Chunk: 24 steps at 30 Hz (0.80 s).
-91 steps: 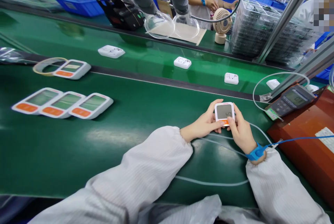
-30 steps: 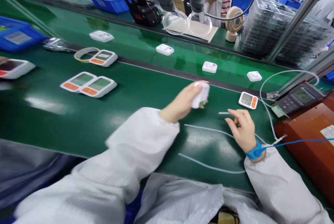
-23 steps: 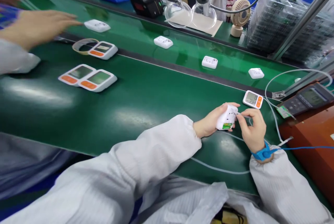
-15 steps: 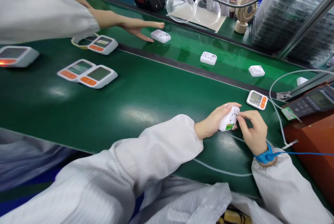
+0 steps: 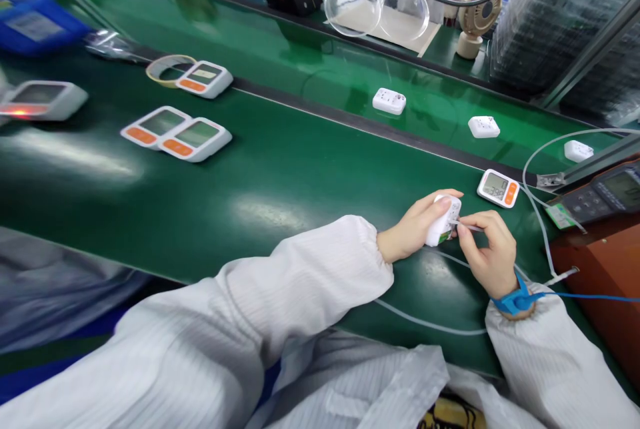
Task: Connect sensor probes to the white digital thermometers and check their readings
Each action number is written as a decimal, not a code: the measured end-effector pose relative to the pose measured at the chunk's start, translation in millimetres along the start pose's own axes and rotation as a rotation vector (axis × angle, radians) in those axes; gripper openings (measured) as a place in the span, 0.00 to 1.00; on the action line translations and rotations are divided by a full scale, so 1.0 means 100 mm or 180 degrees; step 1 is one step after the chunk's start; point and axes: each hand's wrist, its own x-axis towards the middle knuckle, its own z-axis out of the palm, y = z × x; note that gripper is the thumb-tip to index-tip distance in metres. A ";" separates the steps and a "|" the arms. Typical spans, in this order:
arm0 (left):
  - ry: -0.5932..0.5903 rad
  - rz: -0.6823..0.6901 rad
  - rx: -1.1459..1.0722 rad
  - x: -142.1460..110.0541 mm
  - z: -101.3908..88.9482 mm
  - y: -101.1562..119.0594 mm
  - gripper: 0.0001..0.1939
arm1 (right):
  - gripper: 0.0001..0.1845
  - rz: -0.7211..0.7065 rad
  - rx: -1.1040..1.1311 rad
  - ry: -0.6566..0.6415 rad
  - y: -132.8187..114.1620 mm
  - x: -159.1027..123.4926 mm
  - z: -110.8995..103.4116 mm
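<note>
My left hand (image 5: 417,219) is closed around a small white monitor unit (image 5: 442,221), its back with small holes turned toward my right hand. A green patch shows at the unit's lower end. Between thumb and fingertips, my right hand (image 5: 490,245) pinches a thin clear tube (image 5: 469,225) whose tip meets the unit's back; whether it is inserted cannot be made out. A blue wrist strap (image 5: 515,297) with a blue cord circles my right wrist. Just beyond my hands lies a white monitor with orange buttons (image 5: 499,189), its display lit with digits.
Several white units, among them one (image 5: 389,101), lie on the green conveyor belt (image 5: 320,75). Monitors with orange buttons (image 5: 196,139) and a tape roll (image 5: 167,70) are at left. A handheld meter (image 5: 607,192) rests on an orange box (image 5: 600,262) at right, with clear tubing looping around.
The other person's hand has withdrawn from the belt, and the unit beside it is gone from there. Remaining belt units have shifted left. More of the tube now shows between my right fingertips and the unit.
</note>
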 end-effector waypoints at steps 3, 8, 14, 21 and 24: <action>0.0043 0.0021 0.0106 0.00 0.00 0.00 0.33 | 0.03 0.0005 -0.0005 -0.0012 0.00 0.00 0.01; 0.0015 0.0003 0.0120 0.00 0.00 0.01 0.35 | 0.03 0.0023 -0.0039 0.0034 0.00 0.00 0.01; 0.0038 -0.0034 0.0218 -0.01 0.00 0.02 0.36 | 0.04 0.0023 0.0131 -0.0147 0.01 -0.01 -0.01; -0.0016 -0.0079 0.0334 0.00 0.00 0.02 0.35 | 0.04 0.0044 0.0103 -0.0112 0.00 0.00 0.01; -0.0026 -0.0058 0.0364 0.00 0.00 0.02 0.35 | 0.04 0.0045 0.0073 -0.0106 -0.01 0.01 0.01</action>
